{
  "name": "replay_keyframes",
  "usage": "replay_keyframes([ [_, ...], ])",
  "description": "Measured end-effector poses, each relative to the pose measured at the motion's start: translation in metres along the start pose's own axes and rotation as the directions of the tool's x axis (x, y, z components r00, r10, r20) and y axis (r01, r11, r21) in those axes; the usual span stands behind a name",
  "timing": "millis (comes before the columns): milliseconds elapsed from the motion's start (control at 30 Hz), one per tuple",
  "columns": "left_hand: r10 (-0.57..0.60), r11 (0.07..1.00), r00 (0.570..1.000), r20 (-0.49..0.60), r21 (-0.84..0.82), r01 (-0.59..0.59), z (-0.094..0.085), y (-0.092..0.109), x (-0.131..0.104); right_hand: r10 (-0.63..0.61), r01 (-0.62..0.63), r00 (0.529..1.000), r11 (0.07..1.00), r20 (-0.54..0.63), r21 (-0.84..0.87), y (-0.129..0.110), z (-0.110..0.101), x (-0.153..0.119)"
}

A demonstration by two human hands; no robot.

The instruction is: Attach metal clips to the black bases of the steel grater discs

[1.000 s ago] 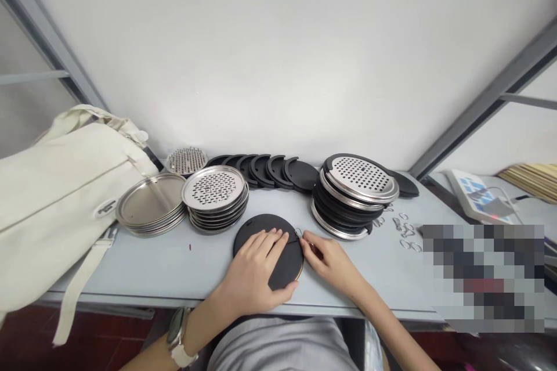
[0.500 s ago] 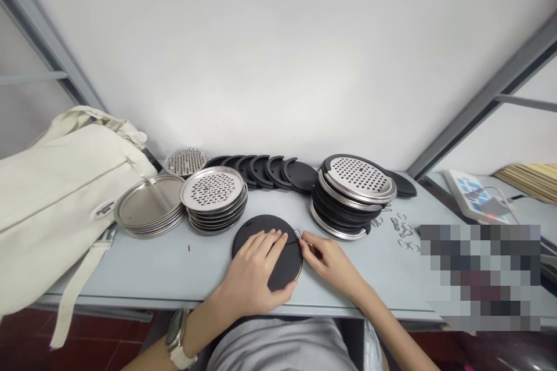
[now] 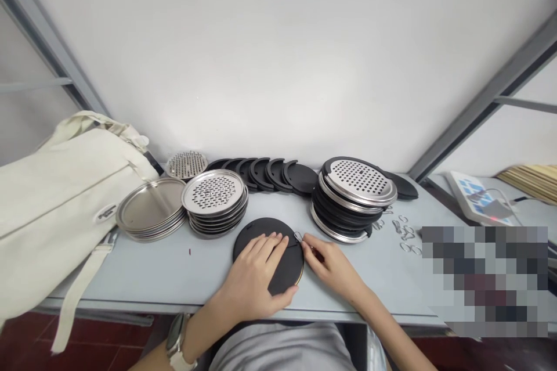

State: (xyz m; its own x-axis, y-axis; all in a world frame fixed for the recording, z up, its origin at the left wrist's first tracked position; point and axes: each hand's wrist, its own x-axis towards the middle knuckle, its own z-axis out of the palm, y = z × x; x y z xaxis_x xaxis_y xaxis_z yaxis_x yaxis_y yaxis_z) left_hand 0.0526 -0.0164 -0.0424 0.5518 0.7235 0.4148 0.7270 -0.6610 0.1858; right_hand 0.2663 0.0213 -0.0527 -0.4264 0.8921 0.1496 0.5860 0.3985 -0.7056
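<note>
A round black disc [image 3: 282, 287] lies flat on the table in front of me, with a thin gold-coloured line along its right rim. Across its top rests my left hand [image 3: 256, 278], fingers stretched out and thumb at the lower right edge. My right hand [image 3: 328, 263] is closed in a pinch at the upper right edge of the disc. Between its fingertips and the disc a small metal wire ring [image 3: 298, 237] shows; the fingers hide part of it.
Behind the disc stand a stack of metal grater plates [image 3: 214, 192], plain metal plates [image 3: 152, 205], overlapping black holders [image 3: 300, 178] and a tall black-and-metal stack [image 3: 361, 179]. Loose metal rings [image 3: 405, 229] lie to the right. A cream bag [image 3: 65, 197] covers the left side.
The view has shifted slightly. Both hands keep nearly the same place on the disc and the metal ring.
</note>
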Motion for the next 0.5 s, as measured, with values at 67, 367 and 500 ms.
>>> replay_keyframes([
  [67, -0.001, 1.0, 1.0, 0.001, 0.002, 0.001, 0.0003, -0.0004, 0.0005, -0.005, 0.005, 1.0, 1.0, -0.01, 0.0, -0.0002, -0.0001, 0.0002],
  [367, 0.006, 1.0, 1.0, 0.002, 0.02, -0.006, -0.0002, -0.0007, 0.0015, -0.001, -0.001, 1.0, 0.997, -0.019, -0.081, 0.0014, 0.0023, -0.0004],
  [500, 0.009, 1.0, 1.0, -0.003, 0.023, -0.009, -0.0004, 0.0001, 0.0005, -0.001, -0.002, 1.0, 0.995, -0.031, -0.102, 0.0009, 0.0024, 0.002],
])
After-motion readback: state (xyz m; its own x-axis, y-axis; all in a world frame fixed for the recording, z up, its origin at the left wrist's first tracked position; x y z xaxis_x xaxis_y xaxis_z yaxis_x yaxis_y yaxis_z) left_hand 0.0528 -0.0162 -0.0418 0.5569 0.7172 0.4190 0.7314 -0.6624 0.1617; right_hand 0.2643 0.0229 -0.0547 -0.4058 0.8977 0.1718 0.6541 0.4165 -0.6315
